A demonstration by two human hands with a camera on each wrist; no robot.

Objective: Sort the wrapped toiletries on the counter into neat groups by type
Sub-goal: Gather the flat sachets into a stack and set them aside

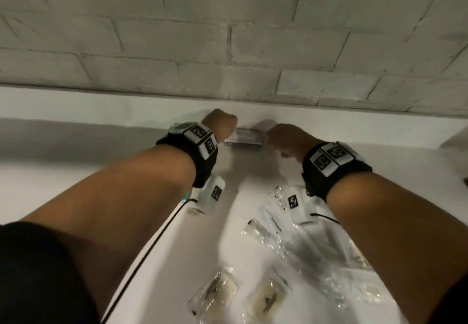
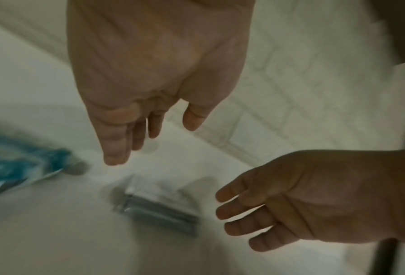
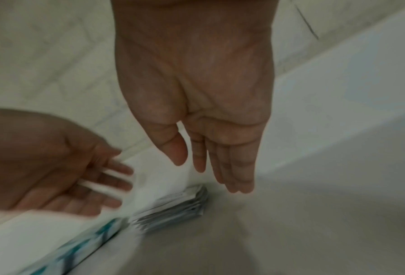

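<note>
Nearest the front edge of the counter (image 1: 76, 156), clear-wrapped packets (image 1: 215, 295). At the back edge against the wall, a small stack of sachets (image 1: 243, 138). On either side, apart from it, left hand (image 2: 159, 74) and right hand (image 3: 196, 89), fingers straight, released, grasping nothing.

white counter (image 1: 76, 161) | sachet stack (image 1: 243, 138) by wall | clear-wrapped packets (image 1: 291, 242) | blue-white packet (image 2: 20, 167)

The counter (image 1: 76, 171) is viewed downward from head height, while each wrist view is aimed closely along its palm, the packet stack (image 2: 159, 214) being shared by all three.
</note>
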